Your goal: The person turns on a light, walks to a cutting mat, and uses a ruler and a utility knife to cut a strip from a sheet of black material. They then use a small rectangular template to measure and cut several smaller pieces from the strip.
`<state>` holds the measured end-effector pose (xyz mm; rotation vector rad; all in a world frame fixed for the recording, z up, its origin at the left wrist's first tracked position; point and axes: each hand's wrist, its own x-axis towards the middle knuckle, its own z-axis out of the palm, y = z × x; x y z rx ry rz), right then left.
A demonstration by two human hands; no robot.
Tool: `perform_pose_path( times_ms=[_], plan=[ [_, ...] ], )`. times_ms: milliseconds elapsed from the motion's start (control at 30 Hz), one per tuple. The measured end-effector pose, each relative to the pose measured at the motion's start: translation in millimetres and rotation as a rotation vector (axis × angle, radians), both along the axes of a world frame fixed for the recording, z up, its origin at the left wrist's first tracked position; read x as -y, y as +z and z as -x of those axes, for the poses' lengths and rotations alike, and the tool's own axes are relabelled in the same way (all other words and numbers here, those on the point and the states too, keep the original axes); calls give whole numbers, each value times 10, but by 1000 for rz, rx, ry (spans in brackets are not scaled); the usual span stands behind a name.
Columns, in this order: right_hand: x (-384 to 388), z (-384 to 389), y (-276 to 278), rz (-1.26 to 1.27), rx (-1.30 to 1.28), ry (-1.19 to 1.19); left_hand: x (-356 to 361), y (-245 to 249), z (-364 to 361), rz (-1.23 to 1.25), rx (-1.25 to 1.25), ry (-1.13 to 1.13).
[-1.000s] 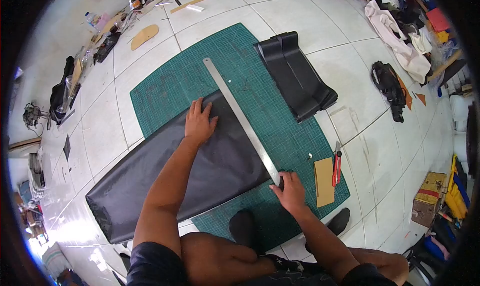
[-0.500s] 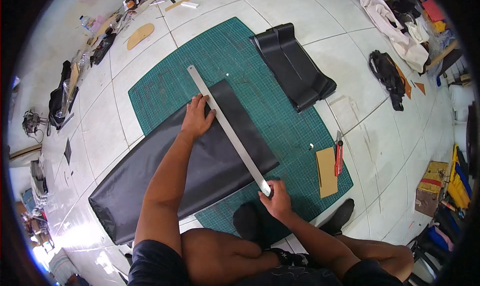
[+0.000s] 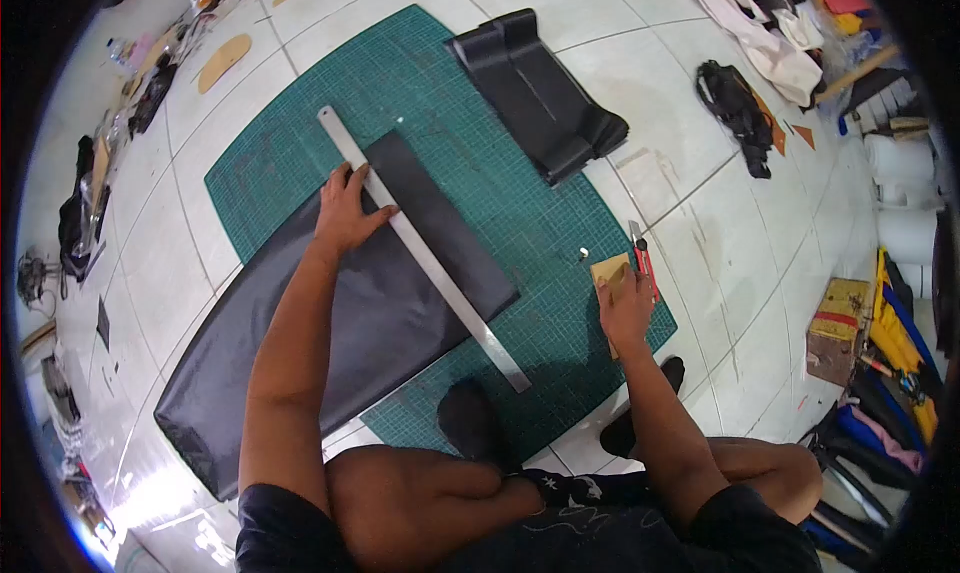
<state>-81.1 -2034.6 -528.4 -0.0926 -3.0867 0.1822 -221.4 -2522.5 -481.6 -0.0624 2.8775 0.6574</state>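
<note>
A long steel ruler (image 3: 432,263) lies slantwise across a black fabric-like sheet (image 3: 300,323), its near end reaching past the sheet's edge. My left hand (image 3: 348,213) rests on the sheet with fingers and thumb spread, their tips pressing on the ruler. Over at the right, my right hand (image 3: 627,308) has its fingers closed on a tan piece of cardboard (image 3: 609,267), which it largely covers. Just beyond that hand lies a red utility knife (image 3: 642,258) with its blade end pointing away from me. Beneath everything is a green cutting mat (image 3: 300,123).
A folded stack of black material (image 3: 535,93) sits across the mat's far right edge. On the tiled floor lie a black bundle (image 3: 738,113) and a tan oval piece (image 3: 224,63). A worn box (image 3: 838,333) stands at right; my feet touch the near side.
My right hand has left the ruler's near end and moved right onto the cardboard. My left hand stays on the ruler. The whole view has shifted, with things appearing further left and up.
</note>
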Motion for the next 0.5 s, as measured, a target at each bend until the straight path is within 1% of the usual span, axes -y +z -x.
perform_pose_path(
  times_ms=[33, 133, 233, 333, 400, 433, 467, 500],
  plan=[
    [55, -12, 88, -67, 157, -45, 16, -13, -1, 0, 0, -2],
    [242, -33, 381, 164, 6, -144, 19, 1, 8, 7, 23, 5],
    [122, -12, 366, 211, 11, -43, 36, -9, 3, -19, 19, 0],
    [113, 62, 481, 280, 205, -93, 55, -46, 1, 54, -29, -42],
    [124, 151, 477, 345, 162, -157, 83, -49, -18, 49, -45, -75],
    [272, 226, 634, 379, 146, -189, 84, -31, -42, 48, -48, -91],
    [312, 326, 884, 613, 313, -249, 92, -13, -48, 0, -21, -78],
    [434, 451, 1057, 614, 339, -194, 99, 0, -60, -4, -15, -73]
  ],
)
